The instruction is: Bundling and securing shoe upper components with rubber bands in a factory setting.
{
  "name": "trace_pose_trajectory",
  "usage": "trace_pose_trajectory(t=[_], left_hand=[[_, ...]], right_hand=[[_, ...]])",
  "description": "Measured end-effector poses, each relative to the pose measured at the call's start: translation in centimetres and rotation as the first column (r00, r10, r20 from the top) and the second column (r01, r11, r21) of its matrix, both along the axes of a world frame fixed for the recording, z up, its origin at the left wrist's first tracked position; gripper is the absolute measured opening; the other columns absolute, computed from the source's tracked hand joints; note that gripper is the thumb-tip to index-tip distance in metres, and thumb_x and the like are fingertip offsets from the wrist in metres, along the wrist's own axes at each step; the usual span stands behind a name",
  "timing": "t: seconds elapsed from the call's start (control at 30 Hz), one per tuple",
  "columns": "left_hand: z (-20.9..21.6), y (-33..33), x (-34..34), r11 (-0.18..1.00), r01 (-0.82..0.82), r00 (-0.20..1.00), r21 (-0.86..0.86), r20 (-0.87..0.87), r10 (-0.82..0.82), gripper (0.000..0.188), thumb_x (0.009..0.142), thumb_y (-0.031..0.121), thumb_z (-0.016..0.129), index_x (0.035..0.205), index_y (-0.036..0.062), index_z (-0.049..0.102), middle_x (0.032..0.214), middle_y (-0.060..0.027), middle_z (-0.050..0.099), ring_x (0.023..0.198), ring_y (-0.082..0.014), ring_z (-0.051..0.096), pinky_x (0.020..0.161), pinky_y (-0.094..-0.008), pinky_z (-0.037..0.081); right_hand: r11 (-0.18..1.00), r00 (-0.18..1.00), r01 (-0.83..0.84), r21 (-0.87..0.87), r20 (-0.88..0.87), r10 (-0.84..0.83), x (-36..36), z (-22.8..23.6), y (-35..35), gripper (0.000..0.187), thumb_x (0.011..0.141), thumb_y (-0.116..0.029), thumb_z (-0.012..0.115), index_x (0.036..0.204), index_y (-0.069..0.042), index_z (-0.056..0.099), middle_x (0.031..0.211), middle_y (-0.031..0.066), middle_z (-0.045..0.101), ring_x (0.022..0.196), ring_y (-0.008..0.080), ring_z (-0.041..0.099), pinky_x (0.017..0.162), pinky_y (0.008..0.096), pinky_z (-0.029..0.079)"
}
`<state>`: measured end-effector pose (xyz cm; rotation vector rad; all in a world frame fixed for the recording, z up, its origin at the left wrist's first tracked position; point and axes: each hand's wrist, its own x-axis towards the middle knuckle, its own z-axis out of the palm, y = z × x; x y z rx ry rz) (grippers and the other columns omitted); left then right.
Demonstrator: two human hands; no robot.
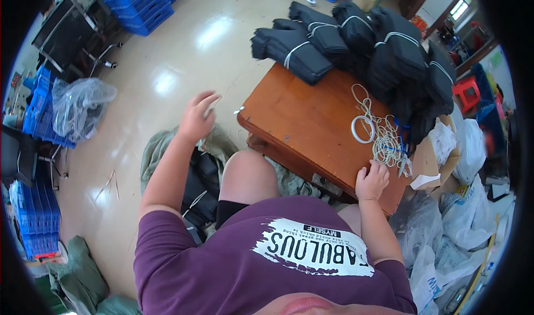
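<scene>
A clear bag (83, 108) sits by blue crates (36, 110). The left hand (198, 116) curls above a green sack (153, 154) with black bundles (203, 176) in it; I can't tell if it's empty. The right hand (372, 180) lies loose on the counter (300, 114) by the string (387, 149). A box (426, 162) holds white plastic (442, 141).

Workshop, brown wooden bench (300, 114), string-tied bundles of black cloth (397, 59), stacked blue plastic crates (139, 6), tangled pale cord (387, 149)
</scene>
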<state>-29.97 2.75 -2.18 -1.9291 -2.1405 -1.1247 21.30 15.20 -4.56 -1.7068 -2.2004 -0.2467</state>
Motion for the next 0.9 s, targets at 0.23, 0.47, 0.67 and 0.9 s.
trace_pose_trajectory(t=[0.23,0.47,0.67,0.9], left_hand=[[10.1,19.8,8.9,0.95,0.26,0.966,0.172,-0.037,-0.257,0.035,0.08,0.008,0.062,0.115,0.0079,0.067,0.123,-0.0129,0.062,0.114,-0.034,0.059,0.098,-0.0404,0.049],[13.8,33.1,18.0,0.988,0.151,0.935,-0.015,0.328,-0.138,0.045,0.081,0.02,0.063,0.123,0.0049,0.065,0.117,-0.0196,0.065,0.112,-0.0324,0.061,0.099,-0.0387,0.047],[13.0,42.3,18.2,0.983,-0.115,0.815,-0.144,0.552,0.176,0.071,0.079,0.049,0.069,0.127,-0.0026,0.06,0.128,-0.0245,0.061,0.121,-0.0348,0.059,0.103,-0.0384,0.045],[13.7,47.1,18.1,0.849,0.074,0.878,-0.524,0.438,0.194,0.078,0.068,0.051,0.081,0.126,0.0012,0.063,0.133,-0.0186,0.06,0.126,-0.0284,0.056,0.104,-0.0348,0.044]], right_hand=[[0.999,0.997,-0.008,-0.04,-0.08,0.005,-1.4,1.7,0.1,0.036,0.08,-0.023,0.063,0.114,-0.008,0.061,0.122,0.0124,0.054,0.118,0.033,0.047,0.1,0.0487,0.036],[0.999,0.993,-0.005,-0.041,-0.117,0.001,-0.3,1.7,-0.7,0.037,0.077,-0.024,0.064,0.11,-0.007,0.059,0.12,0.0148,0.054,0.116,0.0368,0.046,0.098,0.0526,0.035],[0.998,0.992,-0.059,-0.039,-0.118,0.054,-0.8,2.0,-0.8,0.038,0.076,-0.023,0.065,0.11,-0.006,0.059,0.119,0.0174,0.055,0.113,0.0386,0.047,0.095,0.0542,0.035],[0.995,0.988,-0.078,-0.057,-0.137,0.069,-1.0,2.3,-0.5,0.038,0.076,-0.023,0.064,0.109,-0.006,0.059,0.119,0.0165,0.054,0.114,0.037,0.047,0.095,0.0522,0.035]])
